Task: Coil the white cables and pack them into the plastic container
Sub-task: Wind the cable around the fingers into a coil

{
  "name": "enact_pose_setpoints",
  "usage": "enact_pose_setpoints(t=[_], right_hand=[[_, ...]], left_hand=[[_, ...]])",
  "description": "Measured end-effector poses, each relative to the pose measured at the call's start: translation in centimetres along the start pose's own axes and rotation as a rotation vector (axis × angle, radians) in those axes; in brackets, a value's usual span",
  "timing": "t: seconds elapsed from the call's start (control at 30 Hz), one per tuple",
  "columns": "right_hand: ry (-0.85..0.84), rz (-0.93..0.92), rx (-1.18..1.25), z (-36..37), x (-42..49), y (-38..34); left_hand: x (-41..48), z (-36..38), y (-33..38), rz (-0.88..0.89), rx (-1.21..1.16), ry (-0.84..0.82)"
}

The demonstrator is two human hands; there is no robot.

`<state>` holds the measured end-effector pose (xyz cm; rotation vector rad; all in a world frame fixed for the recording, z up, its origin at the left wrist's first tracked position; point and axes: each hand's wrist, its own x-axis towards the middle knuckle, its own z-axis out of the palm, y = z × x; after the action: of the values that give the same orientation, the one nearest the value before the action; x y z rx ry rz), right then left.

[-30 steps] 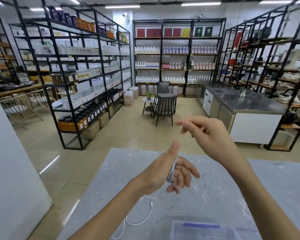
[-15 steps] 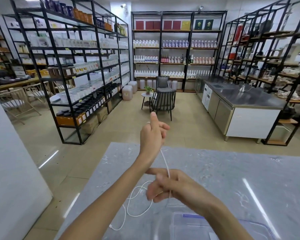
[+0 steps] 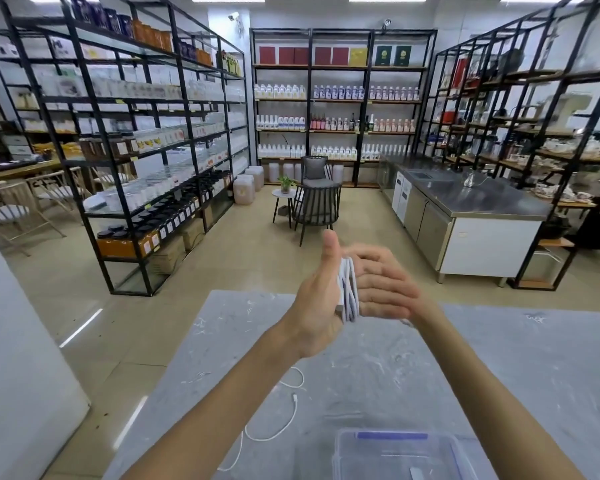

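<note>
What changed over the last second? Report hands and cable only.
The right hand swung down, then rose back to the left hand, winding more turns of the thin white cable round the left hand's fingers; the coil is thicker now. The left hand kept hold throughout. The clear plastic container stayed at the grey marble table's near edge.

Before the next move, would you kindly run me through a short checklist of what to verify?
1. Coil sits wound on the left hand: ok.
2. Right hand holds the coil's free end: cannot tell, blurred.
3. Plastic container stands close by on the table: ok.
4. Container's lid off: cannot tell.
5. All cables coiled: not ok, a loose cable lies on the table.
</note>
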<state>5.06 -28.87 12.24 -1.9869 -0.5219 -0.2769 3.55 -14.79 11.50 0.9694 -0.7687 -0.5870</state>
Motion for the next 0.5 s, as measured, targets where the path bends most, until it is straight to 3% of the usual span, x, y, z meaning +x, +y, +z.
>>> enact_pose_setpoints(t=[0.1,0.2,0.3,0.37,0.5], right_hand=[[0.059,0.123,-0.068,3.6,-1.9,1.4],[0.09,0.104,-0.157,6.4,-5.0,1.1],[-0.023,-0.084,-0.701,6.5,-7.4,-0.3],[0.003,-0.251,-0.973,5.4,-7.4,-1.8],[0.069,-0.458,-0.984,1.9,-5.3,-4.2]], left_hand=[[0.5,-1.1,1.0,0.053,-0.128,0.105],[0.6,-3.3,1.6,0.049,-0.161,0.295],[0.3,-4.6,1.3,0.003,-0.078,0.44],[-0.1,-4.5,0.7,-0.088,-0.015,0.447],[-1.6,-3.8,-0.1,-0.201,0.205,0.272]])
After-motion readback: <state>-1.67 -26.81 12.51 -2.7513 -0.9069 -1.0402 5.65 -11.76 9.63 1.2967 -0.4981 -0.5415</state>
